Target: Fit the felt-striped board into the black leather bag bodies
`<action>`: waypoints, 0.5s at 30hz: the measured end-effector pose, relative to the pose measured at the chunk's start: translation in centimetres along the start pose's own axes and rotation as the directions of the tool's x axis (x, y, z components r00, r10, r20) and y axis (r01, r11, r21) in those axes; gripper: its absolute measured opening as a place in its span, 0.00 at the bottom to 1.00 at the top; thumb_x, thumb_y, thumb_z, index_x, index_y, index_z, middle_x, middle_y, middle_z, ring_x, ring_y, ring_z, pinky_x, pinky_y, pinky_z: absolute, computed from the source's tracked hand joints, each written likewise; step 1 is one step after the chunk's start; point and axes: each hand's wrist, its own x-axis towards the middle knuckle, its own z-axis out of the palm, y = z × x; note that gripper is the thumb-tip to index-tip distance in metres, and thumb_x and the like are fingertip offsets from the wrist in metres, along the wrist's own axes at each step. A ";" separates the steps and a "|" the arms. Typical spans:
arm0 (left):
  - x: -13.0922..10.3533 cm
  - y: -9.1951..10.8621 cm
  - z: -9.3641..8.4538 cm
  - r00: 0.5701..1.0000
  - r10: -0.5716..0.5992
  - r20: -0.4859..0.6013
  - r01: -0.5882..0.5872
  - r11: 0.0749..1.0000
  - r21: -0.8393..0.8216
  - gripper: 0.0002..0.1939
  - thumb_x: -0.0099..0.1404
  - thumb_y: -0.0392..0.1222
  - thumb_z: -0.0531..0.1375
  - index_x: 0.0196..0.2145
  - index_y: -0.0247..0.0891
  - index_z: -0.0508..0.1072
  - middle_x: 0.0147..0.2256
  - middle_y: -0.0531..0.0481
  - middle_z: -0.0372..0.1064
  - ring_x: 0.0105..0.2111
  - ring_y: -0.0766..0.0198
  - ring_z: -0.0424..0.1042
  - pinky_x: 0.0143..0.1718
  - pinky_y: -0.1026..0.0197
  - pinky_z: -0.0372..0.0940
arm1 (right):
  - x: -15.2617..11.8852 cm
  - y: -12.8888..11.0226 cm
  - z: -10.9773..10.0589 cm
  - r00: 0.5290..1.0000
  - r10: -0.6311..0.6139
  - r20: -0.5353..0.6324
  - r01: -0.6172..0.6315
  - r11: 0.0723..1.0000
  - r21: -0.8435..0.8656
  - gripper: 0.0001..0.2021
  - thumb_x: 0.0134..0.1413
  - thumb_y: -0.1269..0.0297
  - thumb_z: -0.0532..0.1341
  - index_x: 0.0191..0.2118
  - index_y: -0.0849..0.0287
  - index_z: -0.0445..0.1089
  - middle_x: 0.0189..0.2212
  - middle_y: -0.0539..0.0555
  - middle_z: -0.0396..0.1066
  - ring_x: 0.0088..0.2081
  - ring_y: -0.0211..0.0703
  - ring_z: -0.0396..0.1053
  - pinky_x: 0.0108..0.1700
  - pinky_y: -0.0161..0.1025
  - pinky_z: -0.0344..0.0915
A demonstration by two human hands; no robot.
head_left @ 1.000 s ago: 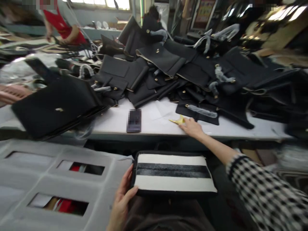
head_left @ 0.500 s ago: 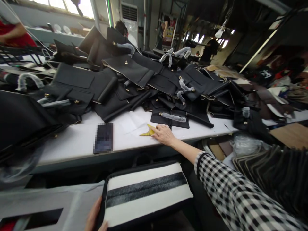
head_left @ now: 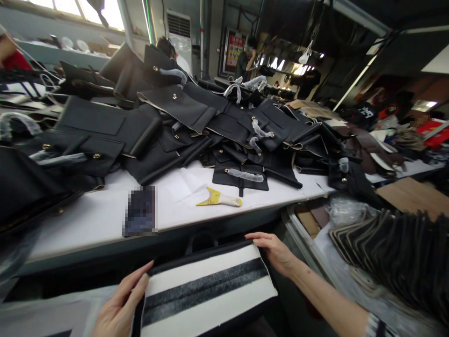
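Observation:
In front of me is a black bag (head_left: 206, 281) with an off-white panel crossed by a dark, patchy band. My left hand (head_left: 121, 299) grips its left edge, the thumb along the rim and the fingers partly hidden. At the far right corner my right hand (head_left: 271, 250) holds the dark edge, fingers stretched over the top. A yellow scraper (head_left: 213, 196) with a notched end and a wrapped, pale handle lies on the white tabletop (head_left: 178, 210), apart from both hands.
Black leather bag pieces (head_left: 175, 105) with plastic-wrapped handles are heaped across the table. A blurred dark rectangle (head_left: 140, 210) lies near its front edge. To the right stand a bin (head_left: 293, 224) and stacked dark panels (head_left: 379, 252). Other people are in the background.
My right hand has let go of the yellow scraper, leaving it on the table, and come back to the bag's right corner. My left hand stays at the left edge, more of it showing.

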 end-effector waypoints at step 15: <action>2.3 -3.0 0.6 0.998 -0.058 0.014 0.058 0.998 0.031 0.33 0.50 0.71 0.61 0.46 0.45 0.77 0.50 0.52 0.74 0.56 0.46 0.67 0.63 0.47 0.52 | 0.4 1.1 1.3 0.984 0.145 -0.107 -0.123 0.974 0.192 0.18 0.44 0.60 0.66 0.42 0.62 0.78 0.29 0.53 0.75 0.29 0.40 0.64 0.33 0.35 0.57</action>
